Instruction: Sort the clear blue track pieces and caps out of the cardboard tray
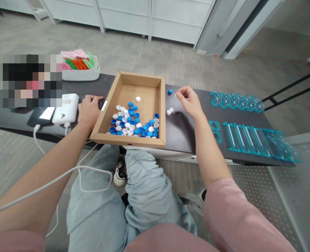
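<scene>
left hand (pixel 89 109): fingers loosely spread, beside cardboard box (pixel 162 113) at near edge of desk (pixel 181 138) | right hand (pixel 189 101): pinches small white piece (pixel 176 95) near 1 blue piece (pixel 170 92)

Office-like workroom. Grey streaked carpet (pixel 113 45) throughout; white panels (pixel 126 15) line the far side, grey column (pixel 220 28) far right. Long dark desk (pixel 182 124) across the middle; cabled white electronic device (pixel 66 109) at left. Perforated grey sheet (pixel 260 196), near right.
</scene>
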Demonstrator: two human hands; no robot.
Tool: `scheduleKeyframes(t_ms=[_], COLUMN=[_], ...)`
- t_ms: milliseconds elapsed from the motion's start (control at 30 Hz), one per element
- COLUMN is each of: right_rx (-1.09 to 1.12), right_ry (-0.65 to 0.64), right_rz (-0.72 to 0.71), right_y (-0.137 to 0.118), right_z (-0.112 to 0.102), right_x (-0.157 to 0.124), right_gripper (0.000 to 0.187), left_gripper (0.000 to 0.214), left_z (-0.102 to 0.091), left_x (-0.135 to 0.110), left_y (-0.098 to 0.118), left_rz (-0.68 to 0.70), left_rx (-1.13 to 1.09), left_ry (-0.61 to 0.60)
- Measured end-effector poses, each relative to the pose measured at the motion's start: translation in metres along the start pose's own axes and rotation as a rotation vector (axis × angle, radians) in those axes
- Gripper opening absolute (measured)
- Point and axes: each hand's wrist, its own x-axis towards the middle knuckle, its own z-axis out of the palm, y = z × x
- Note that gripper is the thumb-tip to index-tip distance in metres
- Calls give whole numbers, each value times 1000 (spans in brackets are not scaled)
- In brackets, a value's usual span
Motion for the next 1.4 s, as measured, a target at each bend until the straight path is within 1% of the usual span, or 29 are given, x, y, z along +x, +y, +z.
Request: scheduleKeyframes(t_ms=[133, 233, 300, 367, 500, 667, 867, 1167, 1400], right_rx=[-14, 4, 10, 2, -45, -141, -122, -108, -95], right_ry=[61, 128, 136, 114, 70, 1, -20, -11, -23], right_rz=[75, 113, 137, 171, 219, 195, 154, 189, 188], right_y=[-3, -5, -5, -4, -3, -5, -5, -1, 4], right_z=[20, 26, 24, 20, 13, 16, 19, 22, 22], right_x=[-18, -42, -57, -70, -84, -83, -78, -74, -74], right_gripper=[54, 51, 48, 45, 34, 19, 13, 15, 25], left_gripper=[74, 77, 77, 77, 82, 93, 84, 91, 90], left_z=[-1, -1, 0, 0, 1, -1, -3, -4, -4], left_x=[-1, 0, 1, 3, 5, 3, 0, -1, -1], left_y=[2, 0, -1, -3, -5, -1, 3, 4, 2], left_rz=[-2, -6, -12, -11, 9, -4, -24, -29, -21], left_rx=[3, 3, 2, 1, 1, 11, 7, 3, 3], left_ry=[1, -7, -10, -15, -19, -23, -25, -28, -35])
